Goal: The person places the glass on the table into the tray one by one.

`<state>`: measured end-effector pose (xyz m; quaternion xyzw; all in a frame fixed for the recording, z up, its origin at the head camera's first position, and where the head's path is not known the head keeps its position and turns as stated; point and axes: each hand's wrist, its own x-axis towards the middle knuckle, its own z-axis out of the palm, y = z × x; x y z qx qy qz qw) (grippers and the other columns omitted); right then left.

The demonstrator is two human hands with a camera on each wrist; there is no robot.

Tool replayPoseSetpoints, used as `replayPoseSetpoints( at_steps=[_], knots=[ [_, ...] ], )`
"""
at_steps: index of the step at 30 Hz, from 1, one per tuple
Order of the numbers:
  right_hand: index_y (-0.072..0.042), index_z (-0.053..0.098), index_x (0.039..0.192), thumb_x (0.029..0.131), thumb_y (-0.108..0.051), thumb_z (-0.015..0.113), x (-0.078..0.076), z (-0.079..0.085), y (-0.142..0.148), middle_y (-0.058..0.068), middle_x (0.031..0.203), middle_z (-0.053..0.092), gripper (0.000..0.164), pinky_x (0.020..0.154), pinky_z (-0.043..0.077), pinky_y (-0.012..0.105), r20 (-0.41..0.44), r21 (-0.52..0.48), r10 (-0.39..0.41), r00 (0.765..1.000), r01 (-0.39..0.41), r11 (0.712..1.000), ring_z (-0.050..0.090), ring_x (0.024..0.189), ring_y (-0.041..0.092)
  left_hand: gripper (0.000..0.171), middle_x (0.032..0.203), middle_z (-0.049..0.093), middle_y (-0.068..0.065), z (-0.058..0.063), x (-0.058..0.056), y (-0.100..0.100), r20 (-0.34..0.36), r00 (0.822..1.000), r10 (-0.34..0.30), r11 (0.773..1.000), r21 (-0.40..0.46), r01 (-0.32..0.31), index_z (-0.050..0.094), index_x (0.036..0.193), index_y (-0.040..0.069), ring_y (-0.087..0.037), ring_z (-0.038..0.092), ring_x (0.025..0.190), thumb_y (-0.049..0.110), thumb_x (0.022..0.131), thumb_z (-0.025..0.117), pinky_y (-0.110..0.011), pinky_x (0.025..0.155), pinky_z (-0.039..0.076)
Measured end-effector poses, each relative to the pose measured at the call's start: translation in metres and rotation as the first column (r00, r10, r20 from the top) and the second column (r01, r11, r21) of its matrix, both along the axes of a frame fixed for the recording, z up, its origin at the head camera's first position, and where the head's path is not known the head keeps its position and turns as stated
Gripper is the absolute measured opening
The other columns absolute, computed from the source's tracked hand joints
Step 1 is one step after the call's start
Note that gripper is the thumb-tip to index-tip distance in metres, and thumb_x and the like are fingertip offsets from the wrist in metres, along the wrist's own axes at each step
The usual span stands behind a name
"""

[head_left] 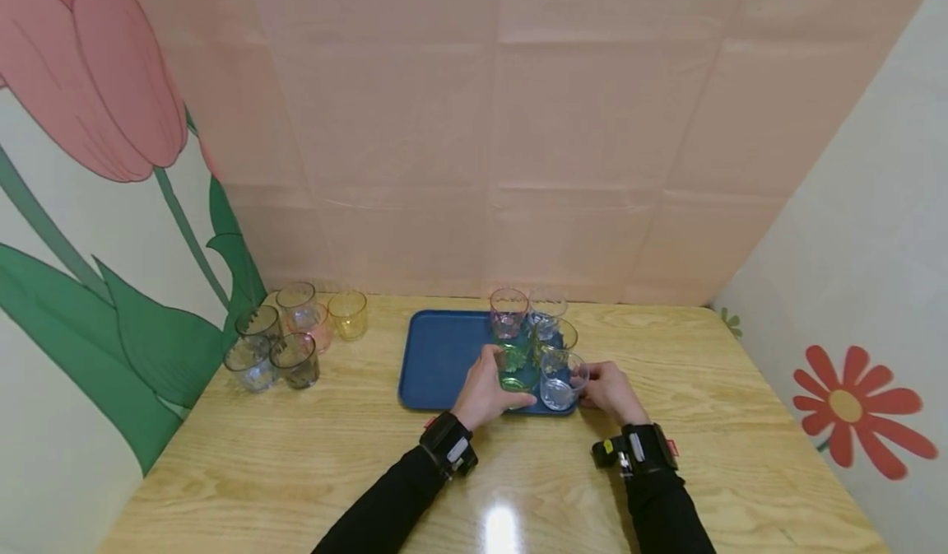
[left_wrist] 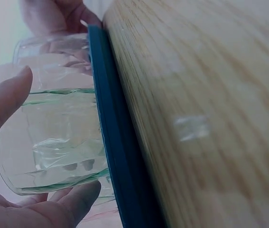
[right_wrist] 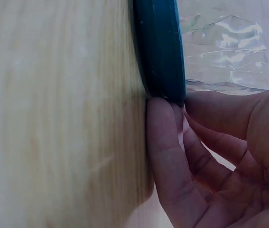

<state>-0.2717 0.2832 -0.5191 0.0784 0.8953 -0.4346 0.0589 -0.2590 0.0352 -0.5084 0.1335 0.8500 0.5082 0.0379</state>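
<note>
Inside the left grip, which appears to clasp it though full contact is hard to see, the green glass stands on the blue tray, whose corner the right grip pinches, probably for steadiness.
</note>
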Motion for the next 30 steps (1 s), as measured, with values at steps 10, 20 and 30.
replayPoseSetpoints(
  at_steps=[10,20,30],
  knots=[
    [0.005,0.068,0.112,0.095,-0.008,0.062,-0.001,-0.002,0.001,0.013,0.097,0.067,0.022,0.064,0.057,0.031,0.01,-0.044,-0.02,1.0,0.021,0.999,0.063,0.075,0.013,0.094,0.135,0.053,-0.014,-0.003,-0.001,0.003,0.004,1.0,-0.017,1.0,0.011,0.017,0.031,0.146,0.009,-0.031,0.054,0.122,0.038,0.074,0.084,-0.039,0.093,0.049],
    [0.006,0.067,0.112,0.095,-0.008,0.062,0.001,0.0,0.0,0.013,0.096,0.068,0.023,0.063,0.058,0.032,0.005,-0.056,-0.003,1.0,0.003,0.998,0.064,0.075,0.013,0.097,0.143,0.046,-0.015,0.004,0.003,-0.003,-0.026,0.999,-0.035,0.999,-0.021,0.034,0.028,0.147,0.012,-0.032,0.05,0.127,0.036,0.074,0.086,-0.043,0.096,0.047],
    [0.005,0.067,0.114,0.096,-0.01,0.062,0.002,0.001,0.001,0.013,0.098,0.067,0.024,0.064,0.058,0.032,0.007,-0.046,0.002,1.0,-0.002,0.999,0.063,0.075,0.013,0.111,0.148,0.04,-0.016,0.011,0.005,-0.027,-0.036,0.995,-0.096,0.992,-0.081,0.093,0.018,0.155,0.014,-0.033,0.046,0.132,0.035,0.071,0.088,-0.05,0.101,0.045]
  ],
)
